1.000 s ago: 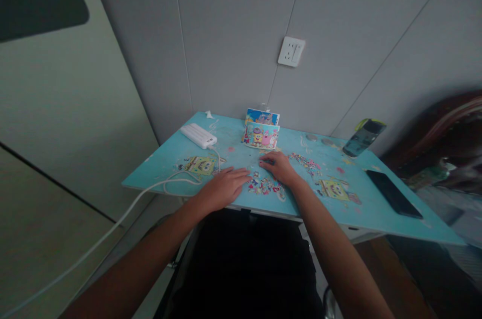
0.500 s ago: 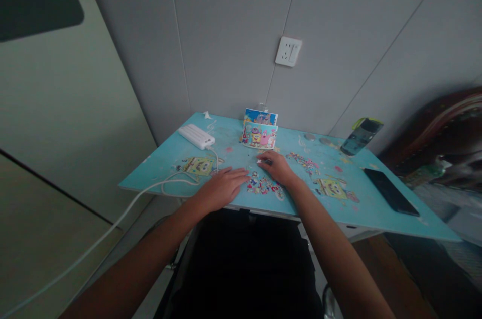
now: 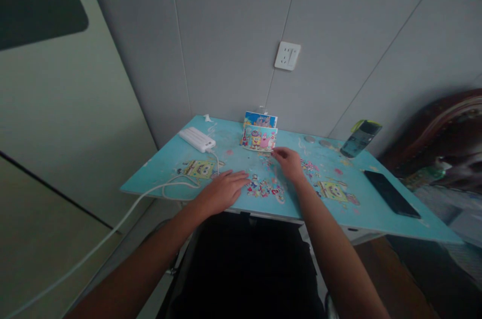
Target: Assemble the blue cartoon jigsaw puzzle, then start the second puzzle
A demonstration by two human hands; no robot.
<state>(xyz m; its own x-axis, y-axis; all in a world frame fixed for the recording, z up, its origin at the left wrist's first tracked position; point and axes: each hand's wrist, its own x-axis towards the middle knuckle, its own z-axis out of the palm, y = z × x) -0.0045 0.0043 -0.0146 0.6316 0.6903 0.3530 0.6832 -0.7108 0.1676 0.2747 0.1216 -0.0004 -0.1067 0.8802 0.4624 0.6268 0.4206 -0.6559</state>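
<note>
My left hand [image 3: 226,189] lies flat on the light-blue table, fingers stretched out, just left of a pile of small colourful pieces [image 3: 263,188]. My right hand [image 3: 288,162] is pinched, its fingertips close to the lower right corner of a standing cartoon picture card [image 3: 259,138]. What the pinch holds, if anything, is too small to make out. A second, blue picture card [image 3: 260,119] stands behind the first. More small pieces [image 3: 311,168] lie to the right of my right hand, partly hidden by it.
A white power bank [image 3: 197,139] with a white cable [image 3: 146,191] sits at the left of the table [image 3: 241,203]. On the right are a dark phone [image 3: 391,193] and a tilted-looking bottle [image 3: 360,139]. Two round discs [image 3: 309,139] lie near the wall.
My right hand has moved away from me and slightly right, from above the near pile to the card's lower right corner. My left hand has stayed in place.
</note>
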